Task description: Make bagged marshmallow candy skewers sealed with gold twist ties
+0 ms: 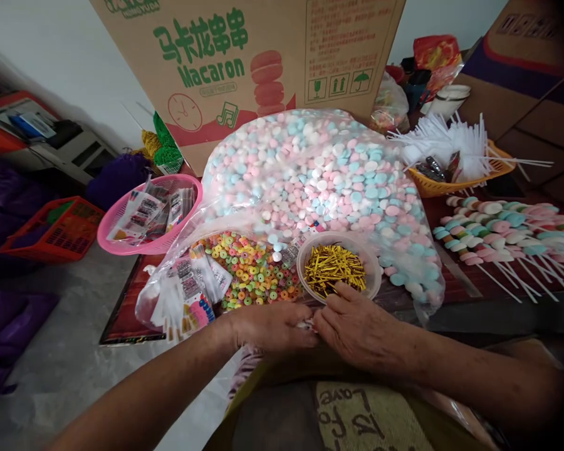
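Note:
My left hand [272,324] and my right hand [357,327] meet close to my body, fingers closed. A sliver of something whitish [305,324] shows between them, mostly hidden by the fingers. Just beyond my right hand is a clear round tub [374,275] with gold twist ties [333,268] inside. To the left of the tub lie colourful ring-shaped candies [244,266]. Beside those, printed plastic packets [185,291] rest on the clear bag. The large bag of pink, white and blue marshmallows [310,169] spreads behind.
A Macaron carton [282,37] stands at the back. On the left are a pink basket [136,247] with packets and an orange basket [56,232]. Marshmallow skewers [502,228] lie at right, below a yellow basket [460,183] of white sticks [451,147].

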Action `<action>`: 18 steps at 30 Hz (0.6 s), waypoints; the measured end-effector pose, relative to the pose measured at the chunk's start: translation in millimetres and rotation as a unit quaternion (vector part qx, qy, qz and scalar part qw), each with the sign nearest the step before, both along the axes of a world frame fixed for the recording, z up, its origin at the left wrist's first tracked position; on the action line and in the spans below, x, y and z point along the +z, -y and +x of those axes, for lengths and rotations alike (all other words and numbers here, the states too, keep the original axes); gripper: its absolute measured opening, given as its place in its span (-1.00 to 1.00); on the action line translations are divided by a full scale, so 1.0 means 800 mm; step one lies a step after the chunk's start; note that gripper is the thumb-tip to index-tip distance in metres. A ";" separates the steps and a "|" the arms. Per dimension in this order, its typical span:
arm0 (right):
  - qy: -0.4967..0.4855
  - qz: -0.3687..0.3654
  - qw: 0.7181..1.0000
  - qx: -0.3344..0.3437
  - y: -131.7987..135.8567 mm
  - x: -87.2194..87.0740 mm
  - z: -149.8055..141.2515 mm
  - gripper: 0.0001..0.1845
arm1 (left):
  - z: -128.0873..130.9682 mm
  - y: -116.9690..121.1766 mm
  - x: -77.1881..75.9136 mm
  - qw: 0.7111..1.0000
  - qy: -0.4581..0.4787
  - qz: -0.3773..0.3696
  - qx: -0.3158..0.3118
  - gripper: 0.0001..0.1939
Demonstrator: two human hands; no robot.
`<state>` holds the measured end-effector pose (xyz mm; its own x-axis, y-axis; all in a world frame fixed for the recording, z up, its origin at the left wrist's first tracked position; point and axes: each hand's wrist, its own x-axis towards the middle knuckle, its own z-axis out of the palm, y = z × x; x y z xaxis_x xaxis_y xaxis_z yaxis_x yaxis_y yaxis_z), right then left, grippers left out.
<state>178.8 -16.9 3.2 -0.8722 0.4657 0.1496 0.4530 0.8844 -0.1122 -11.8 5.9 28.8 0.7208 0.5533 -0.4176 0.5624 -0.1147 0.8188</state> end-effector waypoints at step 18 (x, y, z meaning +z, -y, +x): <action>-0.085 -0.163 0.951 -0.250 -0.103 -0.020 0.028 -0.77 | 0.004 0.021 -0.034 0.816 0.240 -0.121 0.512 -0.78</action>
<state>201.2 65.2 -12.5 -0.5065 0.8610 0.0455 0.7578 0.4697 -0.4528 -8.5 -11.1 1.6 0.0459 0.9114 -0.4090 -0.1297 0.4114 0.9022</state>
